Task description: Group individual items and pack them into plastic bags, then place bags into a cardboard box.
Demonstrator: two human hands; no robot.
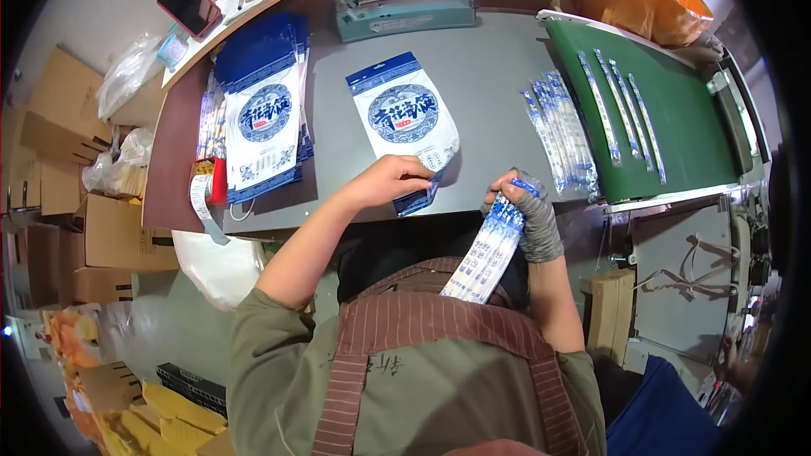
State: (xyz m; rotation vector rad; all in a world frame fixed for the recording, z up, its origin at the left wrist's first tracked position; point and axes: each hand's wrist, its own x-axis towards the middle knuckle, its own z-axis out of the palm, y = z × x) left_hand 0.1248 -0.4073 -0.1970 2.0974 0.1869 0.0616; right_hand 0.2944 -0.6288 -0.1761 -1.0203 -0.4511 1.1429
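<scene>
A blue-and-white printed plastic bag (405, 114) lies on the grey table (329, 143) in front of me. The fingers of my left hand (393, 179) are closed on its near end, where the film lifts and curls. My right hand (532, 224), in a grey fingerless glove, grips a bundle of wrapped chopsticks (486, 253) by its upper end. The bundle slants down toward my lap, off the table's front edge. More wrapped chopsticks (562, 135) lie in a pile to the right of the bag. Left of it is a stack of similar bags (266, 118).
A teal bag sealer (405, 15) stands at the back. On the right, a green conveyor belt (676, 118) carries several wrapped chopsticks. A red tape dispenser (218, 181) sits at the left front corner. A phone (190, 7) rests on the back ledge; cardboard boxes (127, 232) stand left.
</scene>
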